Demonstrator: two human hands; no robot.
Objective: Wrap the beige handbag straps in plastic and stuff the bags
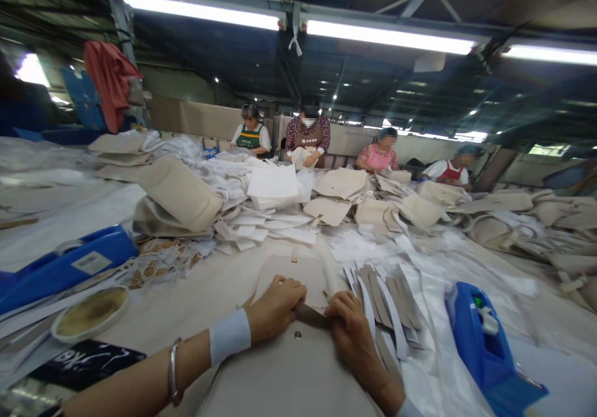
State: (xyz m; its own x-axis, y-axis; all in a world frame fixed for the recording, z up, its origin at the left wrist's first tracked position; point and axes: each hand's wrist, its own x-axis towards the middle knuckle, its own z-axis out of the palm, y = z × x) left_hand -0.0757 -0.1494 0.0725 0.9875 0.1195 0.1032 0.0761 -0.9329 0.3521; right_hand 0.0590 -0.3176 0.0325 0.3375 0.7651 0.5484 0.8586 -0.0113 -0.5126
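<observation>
A beige handbag (289, 376) lies in front of me with its flap (291, 273) turned up and away. A small metal clasp sits at the flap's far edge, and a round snap (297, 335) shows on the bag's front. Across the mouth of the bag runs a grey-brown strip (311, 316). My left hand (278, 306) is closed on its left end, fingers curled over. At the right end my right hand (349, 325) pinches it, close to a small gold-coloured metal piece. The fingertips are partly hidden.
Grey-brown and white strips (385, 305) lie right of the bag. Blue tape dispensers (485, 348) stand on both sides. A round dish (93, 312) sits at left near cords and tags (163, 265). Beige bags (181, 193) and white sheets (273, 184) are heaped ahead; several co-workers sit beyond.
</observation>
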